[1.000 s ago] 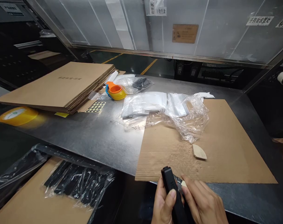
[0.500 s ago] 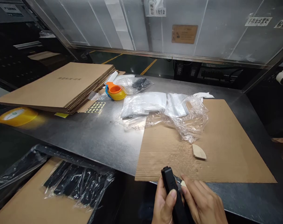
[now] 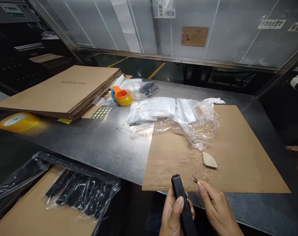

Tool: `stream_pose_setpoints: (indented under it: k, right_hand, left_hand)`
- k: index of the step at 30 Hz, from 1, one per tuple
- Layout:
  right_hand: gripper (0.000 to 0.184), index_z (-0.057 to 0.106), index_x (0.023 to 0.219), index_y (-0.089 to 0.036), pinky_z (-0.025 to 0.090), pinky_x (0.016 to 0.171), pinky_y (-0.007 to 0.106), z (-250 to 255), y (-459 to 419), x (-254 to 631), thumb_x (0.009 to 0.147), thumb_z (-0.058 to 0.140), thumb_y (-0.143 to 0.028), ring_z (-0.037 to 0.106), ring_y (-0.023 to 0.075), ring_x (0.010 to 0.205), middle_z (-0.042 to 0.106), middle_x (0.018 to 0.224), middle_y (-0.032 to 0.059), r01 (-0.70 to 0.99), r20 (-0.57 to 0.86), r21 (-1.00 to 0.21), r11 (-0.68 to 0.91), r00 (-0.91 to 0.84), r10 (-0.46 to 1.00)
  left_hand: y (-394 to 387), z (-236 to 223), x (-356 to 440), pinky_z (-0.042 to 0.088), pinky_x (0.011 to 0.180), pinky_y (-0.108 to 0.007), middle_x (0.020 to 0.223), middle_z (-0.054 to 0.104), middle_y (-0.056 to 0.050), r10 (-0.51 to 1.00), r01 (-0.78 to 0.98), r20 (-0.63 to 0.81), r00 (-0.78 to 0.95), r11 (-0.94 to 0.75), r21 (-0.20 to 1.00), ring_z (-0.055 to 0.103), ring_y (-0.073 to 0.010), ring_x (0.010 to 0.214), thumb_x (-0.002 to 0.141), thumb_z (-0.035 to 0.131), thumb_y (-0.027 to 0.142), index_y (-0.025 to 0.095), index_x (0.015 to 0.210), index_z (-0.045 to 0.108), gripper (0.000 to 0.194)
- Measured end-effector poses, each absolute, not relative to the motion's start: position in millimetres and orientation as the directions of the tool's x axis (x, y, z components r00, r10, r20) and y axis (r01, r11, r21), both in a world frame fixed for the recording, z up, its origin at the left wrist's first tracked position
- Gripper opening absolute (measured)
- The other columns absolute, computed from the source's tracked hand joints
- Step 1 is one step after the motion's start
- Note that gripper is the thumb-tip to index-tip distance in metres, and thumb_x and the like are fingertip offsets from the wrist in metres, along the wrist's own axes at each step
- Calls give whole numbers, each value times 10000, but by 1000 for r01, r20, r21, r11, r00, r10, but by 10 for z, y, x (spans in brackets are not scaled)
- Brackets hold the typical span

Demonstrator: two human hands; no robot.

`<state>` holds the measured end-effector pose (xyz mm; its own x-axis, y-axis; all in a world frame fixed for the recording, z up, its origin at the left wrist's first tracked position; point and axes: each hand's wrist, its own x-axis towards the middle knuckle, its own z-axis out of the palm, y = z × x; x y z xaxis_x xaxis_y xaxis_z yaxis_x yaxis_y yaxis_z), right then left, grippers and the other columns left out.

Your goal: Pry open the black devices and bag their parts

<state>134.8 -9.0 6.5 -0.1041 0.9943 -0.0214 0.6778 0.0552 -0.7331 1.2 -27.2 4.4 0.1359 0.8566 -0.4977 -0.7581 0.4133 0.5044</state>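
My left hand [image 3: 173, 209] is wrapped round a long black plastic part [image 3: 182, 200], thumb on its top face, its far end pointing up. Faint raised or printed marks show on that face. Close by on the right, my right hand [image 3: 216, 205] pinches a small, thin tool with a pointed metal tip [image 3: 194, 178]; most of it is hidden by the fingers, so its kind is unclear. The tip is apart from the black part, over the front of a cardboard sheet [image 3: 247, 157]. A beige wedge-shaped block [image 3: 209, 160] lies on the sheet beyond my right hand.
Clear plastic bags [image 3: 163, 109] lie across the metal table [image 3: 109, 141] and sheet. A cardboard stack [image 3: 55, 88], an orange-and-yellow tape dispenser [image 3: 121, 96] and a yellow tape roll [image 3: 18, 122] are at left. Bagged black parts [image 3: 77, 193] sit on cardboard at lower left.
My right hand has moved away from the black part, and the pointed tool now shows clear of it. My left hand has barely moved, still holding the part.
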Motion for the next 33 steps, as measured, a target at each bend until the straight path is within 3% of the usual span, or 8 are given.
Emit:
stream_pose_setpoints:
  k: [8, 11, 13, 16, 21, 26, 29, 33]
  right_hand:
    - [340, 566, 877, -190, 459, 550, 202, 150, 1, 1242, 901, 386, -478, 588, 123, 587, 596, 651, -13, 292, -228, -941, -168, -186, 956]
    - [340, 505, 968, -189, 462, 479, 223, 141, 9, 1181, 864, 453, -509, 556, 115, 463, 540, 571, -50, 53, -343, -938, -342, -266, 901]
    - [367, 481, 982, -193, 424, 407, 207, 150, 36, 1148, 822, 522, -521, 505, 96, 386, 485, 537, -81, -3, -401, -908, -419, -286, 870]
    - [362, 509, 894, -183, 390, 434, 189, 166, 129, 1121, 768, 602, -510, 483, 80, 436, 471, 557, -75, 37, -399, -914, -403, -263, 879]
    - [363, 485, 733, -176, 379, 569, 203, 45, 299, 1142, 825, 511, -526, 460, 94, 593, 471, 633, -35, 96, -292, -954, -284, -92, 952]
    - [392, 505, 770, -189, 364, 577, 231, -107, 360, 1394, 843, 425, -565, 474, 133, 632, 501, 668, -13, 369, -227, -906, -208, -9, 974]
    - [388, 509, 940, -228, 390, 624, 279, -104, 385, 1704, 854, 359, -576, 553, 186, 689, 597, 773, 14, 662, -249, -707, -248, 95, 964]
    - [363, 486, 1012, -257, 418, 658, 341, -190, 389, 2176, 883, 269, -518, 600, 260, 819, 628, 933, 55, 886, -185, -366, -286, 232, 955]
  left_hand:
    - [-279, -7, 4, 388, 487, -212, 598, 563, 18, 844, -739, -512, 159, 446, 505, 483, -93, 495, 714, 671, 435, 214, 1081, 516, 455]
    - [-293, -49, -3, 388, 498, -213, 591, 574, 6, 834, -726, -526, 166, 465, 508, 496, -100, 512, 720, 661, 451, 198, 1169, 448, 558]
    - [-300, -69, -17, 379, 497, -206, 578, 579, -3, 831, -709, -519, 200, 488, 509, 496, -99, 510, 734, 644, 457, 184, 1237, 386, 627]
    - [-304, -78, -39, 361, 463, -193, 553, 575, -6, 836, -672, -460, 299, 527, 520, 479, -87, 464, 750, 621, 470, 183, 1258, 378, 633]
    - [-307, -68, -35, 373, 415, -191, 757, 548, 6, 820, -702, -443, 363, 553, 449, 520, -85, 483, 692, 685, 447, 255, 1124, 528, 499]
    - [-263, -80, -46, 460, 606, -258, 768, 602, -28, 835, -726, -486, 258, 499, 473, 587, -150, 663, 676, 708, 438, 193, 1097, 580, 504]
    - [-205, -100, -76, 461, 704, -268, 771, 656, -55, 781, -732, -590, 204, 522, 437, 608, -169, 740, 663, 732, 414, 158, 1019, 617, 453]
    - [-78, -127, -102, 507, 660, -285, 790, 692, -61, 624, -791, -726, 288, 583, 187, 654, -204, 751, 690, 705, 430, 143, 970, 632, 407]
